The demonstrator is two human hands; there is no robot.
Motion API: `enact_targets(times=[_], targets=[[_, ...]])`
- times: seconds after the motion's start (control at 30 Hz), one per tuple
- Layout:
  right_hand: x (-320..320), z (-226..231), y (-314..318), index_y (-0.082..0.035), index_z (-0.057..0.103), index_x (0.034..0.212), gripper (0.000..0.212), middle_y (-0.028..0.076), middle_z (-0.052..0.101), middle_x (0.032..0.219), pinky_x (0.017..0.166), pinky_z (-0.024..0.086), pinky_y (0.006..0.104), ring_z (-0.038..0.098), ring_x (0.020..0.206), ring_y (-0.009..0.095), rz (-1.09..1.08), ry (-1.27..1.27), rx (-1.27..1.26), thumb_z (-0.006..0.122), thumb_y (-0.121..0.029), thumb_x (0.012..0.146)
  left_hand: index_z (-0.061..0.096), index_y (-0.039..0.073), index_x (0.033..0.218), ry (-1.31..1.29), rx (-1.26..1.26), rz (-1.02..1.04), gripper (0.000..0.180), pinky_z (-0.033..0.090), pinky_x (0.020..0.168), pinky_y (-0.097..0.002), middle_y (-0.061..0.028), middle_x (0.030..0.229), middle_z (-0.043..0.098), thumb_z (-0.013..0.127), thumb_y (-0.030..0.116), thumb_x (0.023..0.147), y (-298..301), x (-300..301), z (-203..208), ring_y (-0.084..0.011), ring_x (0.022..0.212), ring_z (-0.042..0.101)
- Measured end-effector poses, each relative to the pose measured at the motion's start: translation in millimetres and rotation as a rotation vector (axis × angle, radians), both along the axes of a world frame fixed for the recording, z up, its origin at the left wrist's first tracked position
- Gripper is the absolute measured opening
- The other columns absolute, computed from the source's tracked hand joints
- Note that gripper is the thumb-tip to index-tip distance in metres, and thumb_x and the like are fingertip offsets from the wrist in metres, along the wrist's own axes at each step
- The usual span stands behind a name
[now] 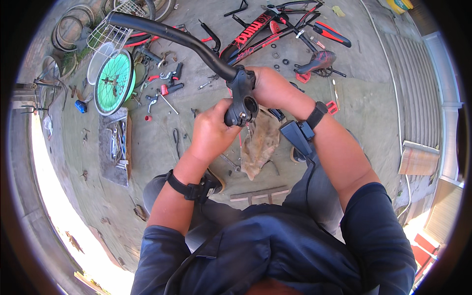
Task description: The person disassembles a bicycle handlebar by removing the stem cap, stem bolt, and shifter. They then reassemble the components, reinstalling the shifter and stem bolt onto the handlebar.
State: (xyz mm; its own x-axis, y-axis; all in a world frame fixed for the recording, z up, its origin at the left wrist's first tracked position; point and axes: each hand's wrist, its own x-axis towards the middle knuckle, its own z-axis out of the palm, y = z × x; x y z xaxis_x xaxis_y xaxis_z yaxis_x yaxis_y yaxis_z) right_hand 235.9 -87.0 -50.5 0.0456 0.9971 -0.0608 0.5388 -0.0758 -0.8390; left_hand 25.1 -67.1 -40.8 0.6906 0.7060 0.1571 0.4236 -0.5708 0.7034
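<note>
A black bicycle handlebar (182, 37) with its stem (242, 93) is held up in front of me, above the ground. One end of the bar reaches toward the upper left; the other side is hidden behind my right hand. My left hand (212, 128) is closed on the lower end of the stem, its thumb near the round clamp opening. On the other side, my right hand (270, 88) is wrapped round the stem and bar where they join, its fingers mostly hidden. Below the stem a brown cloth (259, 142) lies on the ground.
A black and red bicycle frame (255, 32) lies ahead, with a dark saddle (322, 60) to its right. At the left are a green-disc wheel (114, 81), a wire basket (118, 24) and a tool tray (117, 173). A red pedal (333, 108) lies right; loose parts are scattered around.
</note>
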Motion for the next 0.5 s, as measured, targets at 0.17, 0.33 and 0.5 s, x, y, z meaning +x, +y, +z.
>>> enact_targets(times=[0.17,0.33,0.5], targets=[[14,7,1,-0.009,0.07,0.101,0.028,0.016,0.073,0.093,0.078,0.053,0.0399,0.07,0.087,0.034,-0.116,-0.041,-0.005,0.075,-0.025,0.079,0.059,0.001,0.123,-0.084,-0.018,0.015,0.057,0.055,0.078,-0.0387,-0.0191,0.099,0.068,0.085,0.022,0.077,7,-6,7,-0.0326,0.087,0.069],[56,12,-2,-0.002,0.066,0.104,0.034,0.01,0.068,0.074,0.064,0.052,0.0346,0.066,0.065,0.02,-0.459,-0.017,-0.059,0.074,-0.025,0.08,0.053,0.0,0.135,-0.094,0.073,0.275,0.061,0.052,0.092,-0.0418,-0.0218,0.126,0.061,0.079,0.022,0.084,33,-29,-11,-0.0344,0.113,0.064],[104,5,-10,0.0,0.062,0.089,0.007,0.002,0.061,0.068,0.053,0.045,0.027,0.057,0.057,0.013,-0.657,0.302,0.183,0.065,-0.005,0.086,0.052,0.002,0.138,-0.114,-0.156,0.384,0.055,0.052,0.09,-0.0408,-0.0194,0.123,0.064,0.072,0.022,0.091,49,-51,-36,-0.0294,0.112,0.065]])
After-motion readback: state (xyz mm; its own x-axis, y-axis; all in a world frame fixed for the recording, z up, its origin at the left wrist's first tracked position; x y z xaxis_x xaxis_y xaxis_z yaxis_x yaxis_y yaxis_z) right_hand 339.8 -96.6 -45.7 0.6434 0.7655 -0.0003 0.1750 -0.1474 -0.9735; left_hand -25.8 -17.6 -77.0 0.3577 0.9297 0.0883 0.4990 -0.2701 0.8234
